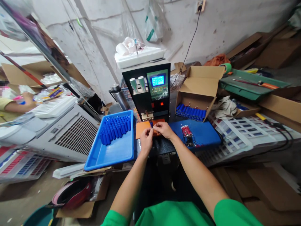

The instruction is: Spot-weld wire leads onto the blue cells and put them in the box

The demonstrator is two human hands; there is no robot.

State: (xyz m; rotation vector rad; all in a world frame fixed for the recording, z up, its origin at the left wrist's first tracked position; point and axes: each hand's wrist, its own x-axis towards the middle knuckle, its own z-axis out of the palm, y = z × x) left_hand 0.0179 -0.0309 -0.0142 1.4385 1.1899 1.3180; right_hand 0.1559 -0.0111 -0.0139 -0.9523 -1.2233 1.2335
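My left hand (146, 138) is closed in a pinch at the near end of a small blue battery cell (151, 124), just below the electrodes of a spot welder (145, 105). Against it, my right hand (164, 129) pinches with thumb and forefinger; what lies in that pinch is too small to make out. Both hands are over an orange board (141, 128) at the welder's foot. On the left, a blue tray (118, 153) holds many blue cells standing close together. Red and black wire leads (187, 131) lie in a bundle on a blue surface (204, 131) to the right.
An open cardboard box (199, 86) with rows of blue cells stands behind the leads. A steel flask (119, 97) is left of the welder. Further right are a green tray (251, 83) and white crates (231, 135). Another person's arm (20, 105) shows at far left, beyond an air cooler (70, 131).
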